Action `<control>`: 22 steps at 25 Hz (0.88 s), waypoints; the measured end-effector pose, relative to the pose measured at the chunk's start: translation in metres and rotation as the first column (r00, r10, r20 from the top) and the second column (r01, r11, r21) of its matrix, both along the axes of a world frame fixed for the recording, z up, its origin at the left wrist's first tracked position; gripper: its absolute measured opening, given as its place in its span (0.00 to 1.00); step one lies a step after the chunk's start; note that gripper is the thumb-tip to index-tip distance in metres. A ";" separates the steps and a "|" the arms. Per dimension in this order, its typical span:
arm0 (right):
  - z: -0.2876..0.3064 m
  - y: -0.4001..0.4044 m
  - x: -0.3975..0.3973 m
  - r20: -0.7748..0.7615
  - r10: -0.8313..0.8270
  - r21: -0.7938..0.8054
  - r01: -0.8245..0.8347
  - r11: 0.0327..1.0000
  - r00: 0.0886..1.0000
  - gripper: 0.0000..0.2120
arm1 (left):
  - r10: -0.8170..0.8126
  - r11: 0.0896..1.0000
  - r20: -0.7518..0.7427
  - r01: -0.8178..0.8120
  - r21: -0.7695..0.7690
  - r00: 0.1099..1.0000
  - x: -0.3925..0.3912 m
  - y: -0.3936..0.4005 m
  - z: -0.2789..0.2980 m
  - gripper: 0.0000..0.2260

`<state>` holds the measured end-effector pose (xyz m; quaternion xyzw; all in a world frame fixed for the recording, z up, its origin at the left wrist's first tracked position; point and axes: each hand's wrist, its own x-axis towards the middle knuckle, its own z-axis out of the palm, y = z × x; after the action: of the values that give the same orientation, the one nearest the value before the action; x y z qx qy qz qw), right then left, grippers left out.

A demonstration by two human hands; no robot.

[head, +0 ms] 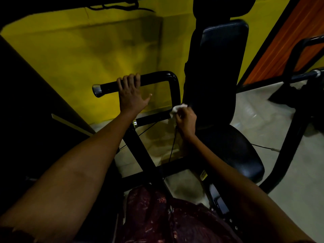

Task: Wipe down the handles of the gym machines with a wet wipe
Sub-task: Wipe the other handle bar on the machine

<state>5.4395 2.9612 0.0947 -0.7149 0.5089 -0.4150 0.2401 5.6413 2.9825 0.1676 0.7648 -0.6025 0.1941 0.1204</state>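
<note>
The wet wipe [178, 108] is a small, crumpled white wad, soft and limp by the look of it, best kept bunched in the fingertips. The right hand [186, 119] pinches it against the inner end of the lower handle [152, 119], near the bend of the black tube. The left hand [131, 92] curls its fingers over the upper handle [126, 84], steadying the rigid frame. Just beside them stands the padded seat [233, 149], before a yellow wall [87, 50].
</note>
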 end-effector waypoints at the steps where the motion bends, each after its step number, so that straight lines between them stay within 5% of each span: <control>1: 0.011 -0.009 0.002 0.022 -0.046 0.004 0.046 0.999 0.999 0.04 | 0.006 1.000 0.001 -0.006 0.007 1.000 0.000 0.000 0.001 0.35; 4: 0.023 -0.018 0.011 0.081 -0.115 0.043 0.112 0.993 0.990 0.05 | 0.020 0.999 -0.006 -0.020 0.035 1.000 0.000 0.001 0.000 0.35; 8: 0.000 0.004 0.004 0.215 -0.203 0.294 0.135 0.946 0.955 0.02 | 0.010 1.000 0.015 -0.010 -0.010 1.000 0.002 -0.001 -0.003 0.34; 13: 0.010 -0.024 0.015 0.294 -0.280 0.346 0.172 0.923 0.914 0.06 | 0.021 1.000 0.015 -0.021 0.019 1.000 0.000 -0.002 -0.002 0.35; 19: -0.022 -0.019 0.007 0.503 -0.247 0.771 -0.301 0.561 0.828 0.10 | 0.008 1.000 0.024 -0.007 -0.013 1.000 0.003 -0.002 -0.004 0.34; 22: -0.018 -0.010 0.011 0.662 -0.429 0.746 -0.486 0.456 0.614 0.15 | 0.023 1.000 0.043 -0.023 -0.008 0.999 0.004 -0.003 -0.005 0.34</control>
<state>5.4507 2.9510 0.0764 -0.2259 0.4694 -0.3472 0.7798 5.6455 2.9796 0.1626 0.7668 -0.5954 0.2140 0.1081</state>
